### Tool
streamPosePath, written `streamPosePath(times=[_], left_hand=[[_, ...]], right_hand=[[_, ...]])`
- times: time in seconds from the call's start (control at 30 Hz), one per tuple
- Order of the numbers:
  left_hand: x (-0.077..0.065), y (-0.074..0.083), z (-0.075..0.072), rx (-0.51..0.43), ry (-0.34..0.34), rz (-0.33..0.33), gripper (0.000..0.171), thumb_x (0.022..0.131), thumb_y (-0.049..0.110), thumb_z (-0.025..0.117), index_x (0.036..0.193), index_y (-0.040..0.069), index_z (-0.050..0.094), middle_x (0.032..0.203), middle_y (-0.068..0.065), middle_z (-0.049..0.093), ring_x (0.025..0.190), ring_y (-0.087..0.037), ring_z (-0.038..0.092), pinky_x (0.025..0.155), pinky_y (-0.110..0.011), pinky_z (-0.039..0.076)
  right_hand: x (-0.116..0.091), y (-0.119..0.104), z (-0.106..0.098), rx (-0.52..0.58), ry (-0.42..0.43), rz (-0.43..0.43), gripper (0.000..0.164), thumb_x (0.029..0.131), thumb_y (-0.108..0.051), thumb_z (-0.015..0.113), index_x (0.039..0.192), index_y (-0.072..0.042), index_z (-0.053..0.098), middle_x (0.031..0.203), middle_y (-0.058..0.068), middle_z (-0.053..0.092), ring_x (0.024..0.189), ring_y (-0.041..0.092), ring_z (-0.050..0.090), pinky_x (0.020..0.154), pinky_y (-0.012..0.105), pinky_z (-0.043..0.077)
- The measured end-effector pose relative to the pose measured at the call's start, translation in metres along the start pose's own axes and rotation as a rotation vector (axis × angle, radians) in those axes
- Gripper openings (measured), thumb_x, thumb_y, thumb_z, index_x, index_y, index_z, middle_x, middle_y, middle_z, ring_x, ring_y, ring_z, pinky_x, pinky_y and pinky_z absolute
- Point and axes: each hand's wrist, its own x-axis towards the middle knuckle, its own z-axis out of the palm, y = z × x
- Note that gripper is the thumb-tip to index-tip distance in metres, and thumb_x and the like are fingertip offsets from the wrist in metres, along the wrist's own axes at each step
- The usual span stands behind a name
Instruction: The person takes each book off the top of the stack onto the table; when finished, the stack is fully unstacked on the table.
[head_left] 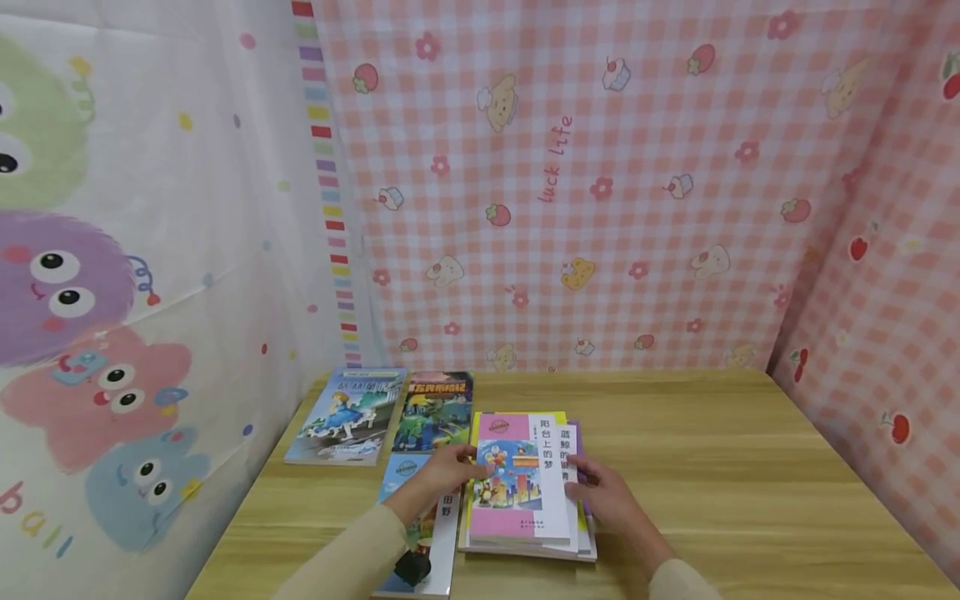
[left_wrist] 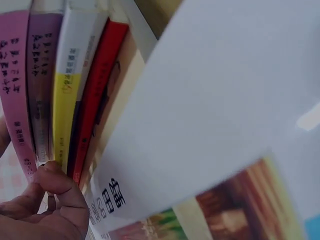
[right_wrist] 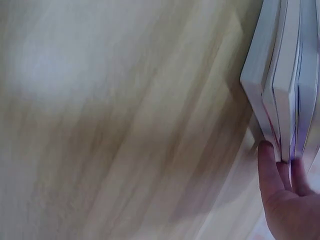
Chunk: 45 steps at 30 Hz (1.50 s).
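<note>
A stack of several books sits in front of me, with a pink-and-white picture book [head_left: 510, 525] on top. At its left side, my left hand [head_left: 442, 477] grips the pink book's edge, one digit over the cover. The left wrist view shows curled fingers at the lower ends of the pink [left_wrist: 17, 75], yellow-and-white [left_wrist: 67, 95] and red [left_wrist: 100, 75] spines. My right hand [head_left: 611, 496] touches the opposite side. In the right wrist view its fairly straight fingers [right_wrist: 270, 167] meet the page edges [right_wrist: 286, 90] of the stack.
A blue-and-white book [head_left: 448, 542] lies under my left forearm. Behind it is a dark green picture book [head_left: 435, 417], and a pale blue book [head_left: 345, 417] with a girl on its cover lies further left. Patterned cloths surround the wooden table [head_left: 720, 467].
</note>
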Motion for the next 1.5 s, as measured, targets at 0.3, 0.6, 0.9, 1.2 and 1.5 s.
streamPosePath(times=[0.3,0.6,0.9,1.2,1.5], left_hand=[[0.004,-0.002,-0.003,-0.196,0.032,0.006,0.065,0.086,0.019,0.079,0.14,-0.001,0.048,0.109,-0.013,0.059,0.08,-0.018,0.056,0.065,-0.032,0.047],[-0.001,-0.006,-0.016,-0.376,-0.111,0.031,0.071,0.089,0.007,0.07,0.15,0.006,0.033,0.119,-0.016,0.063,0.088,-0.029,0.069,0.071,-0.045,0.058],[-0.003,-0.014,-0.02,-0.436,-0.127,0.05,0.071,0.092,0.009,0.066,0.153,0.009,0.03,0.117,-0.015,0.065,0.09,-0.029,0.07,0.074,-0.045,0.057],[-0.007,-0.019,-0.037,-0.54,-0.097,0.085,0.071,0.091,0.007,0.062,0.153,0.009,0.028,0.113,-0.011,0.067,0.086,-0.024,0.07,0.076,-0.042,0.057],[-0.02,-0.032,-0.074,-0.561,-0.078,0.111,0.073,0.092,0.005,0.059,0.154,0.008,0.02,0.112,-0.008,0.069,0.088,-0.023,0.07,0.079,-0.042,0.056]], right_hand=[[0.002,-0.001,0.006,-0.052,0.015,0.054,0.07,0.089,-0.005,0.07,0.151,-0.002,0.037,0.147,0.032,0.038,0.133,0.051,0.037,0.107,0.06,0.031],[0.004,-0.004,0.004,-0.046,0.018,0.105,0.074,0.089,-0.004,0.069,0.153,-0.004,0.034,0.151,0.029,0.035,0.135,0.05,0.037,0.106,0.06,0.033],[0.001,-0.006,0.005,-0.014,0.001,0.11,0.074,0.09,-0.005,0.069,0.154,-0.002,0.031,0.15,0.032,0.033,0.133,0.052,0.037,0.104,0.06,0.036],[0.002,-0.005,0.003,0.016,-0.007,0.113,0.074,0.091,-0.005,0.068,0.155,-0.004,0.03,0.151,0.03,0.031,0.134,0.052,0.036,0.102,0.06,0.039],[0.003,-0.005,0.004,0.009,-0.003,0.131,0.072,0.091,-0.005,0.068,0.154,-0.005,0.033,0.151,0.031,0.032,0.133,0.052,0.037,0.101,0.06,0.04]])
